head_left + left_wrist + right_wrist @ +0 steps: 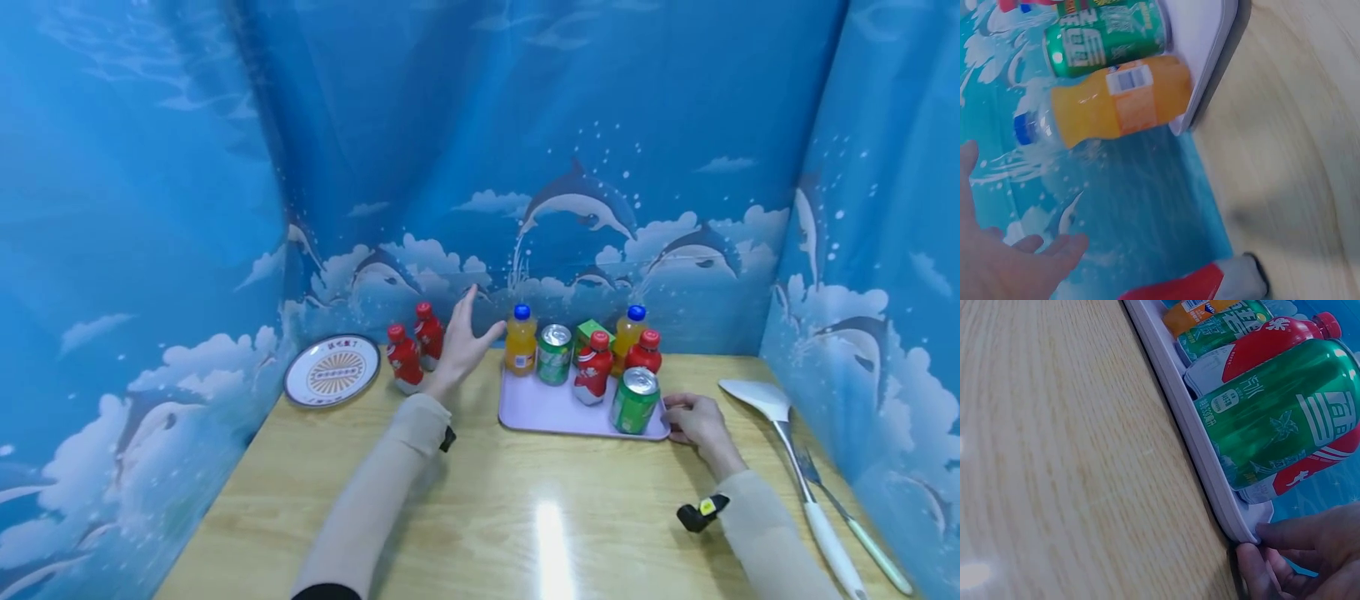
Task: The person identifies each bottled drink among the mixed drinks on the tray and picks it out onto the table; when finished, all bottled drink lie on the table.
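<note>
Head view shows a lilac rectangular tray on the pale wooden table, its long axis running left to right across the person's front. Its left end lies just to the right of the left hand, which is empty, fingers extended and thumb spread towards the tray. That hand is the nearer one to the orange drink bottle with a blue cap at the tray's left end; in the left wrist view the two are apart. On its other side stand two red-and-white plastic bottles with red caps, upright on the table. At the opposite end, the right hand pinches the tray's near right corner, beside the front green metal can.

A green box and a second orange bottle are largely hidden behind other drinks. The left wrist view cuts off the left hand and one red bottle. Whether the left hand touches the farther red bottle cannot be told, nor how far the right fingers reach beneath the rim.
</note>
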Tool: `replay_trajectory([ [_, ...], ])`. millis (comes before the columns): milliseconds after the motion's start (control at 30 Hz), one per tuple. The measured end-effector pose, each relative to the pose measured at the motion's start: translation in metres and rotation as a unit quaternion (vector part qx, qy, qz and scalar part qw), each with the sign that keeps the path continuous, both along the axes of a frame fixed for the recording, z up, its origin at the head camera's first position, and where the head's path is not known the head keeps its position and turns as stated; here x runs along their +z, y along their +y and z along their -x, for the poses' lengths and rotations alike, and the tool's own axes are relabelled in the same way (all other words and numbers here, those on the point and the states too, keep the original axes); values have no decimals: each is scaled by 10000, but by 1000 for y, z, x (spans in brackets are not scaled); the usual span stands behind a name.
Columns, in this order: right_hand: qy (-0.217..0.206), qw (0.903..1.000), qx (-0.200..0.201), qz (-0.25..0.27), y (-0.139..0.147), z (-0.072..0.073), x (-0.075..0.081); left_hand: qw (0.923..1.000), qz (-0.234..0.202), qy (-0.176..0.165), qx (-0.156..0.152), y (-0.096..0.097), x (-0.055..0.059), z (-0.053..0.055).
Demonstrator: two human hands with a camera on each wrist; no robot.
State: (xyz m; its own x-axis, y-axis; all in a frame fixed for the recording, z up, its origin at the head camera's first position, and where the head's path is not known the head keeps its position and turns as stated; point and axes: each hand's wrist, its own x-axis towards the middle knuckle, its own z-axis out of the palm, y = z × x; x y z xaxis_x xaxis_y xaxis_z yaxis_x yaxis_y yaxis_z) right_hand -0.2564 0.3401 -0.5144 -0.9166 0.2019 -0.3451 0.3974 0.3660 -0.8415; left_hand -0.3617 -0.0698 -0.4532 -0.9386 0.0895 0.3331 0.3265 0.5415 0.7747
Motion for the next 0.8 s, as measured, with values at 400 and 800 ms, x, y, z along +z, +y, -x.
replay_trajectory([
  [400,77,9997,-115,215,-7,0,-8,9946,181,-966,-327,27,-20,11],
  [800,159,9997,-137,127,1,-1,-7,9914,430,-1168,-405,50,-29,20],
])
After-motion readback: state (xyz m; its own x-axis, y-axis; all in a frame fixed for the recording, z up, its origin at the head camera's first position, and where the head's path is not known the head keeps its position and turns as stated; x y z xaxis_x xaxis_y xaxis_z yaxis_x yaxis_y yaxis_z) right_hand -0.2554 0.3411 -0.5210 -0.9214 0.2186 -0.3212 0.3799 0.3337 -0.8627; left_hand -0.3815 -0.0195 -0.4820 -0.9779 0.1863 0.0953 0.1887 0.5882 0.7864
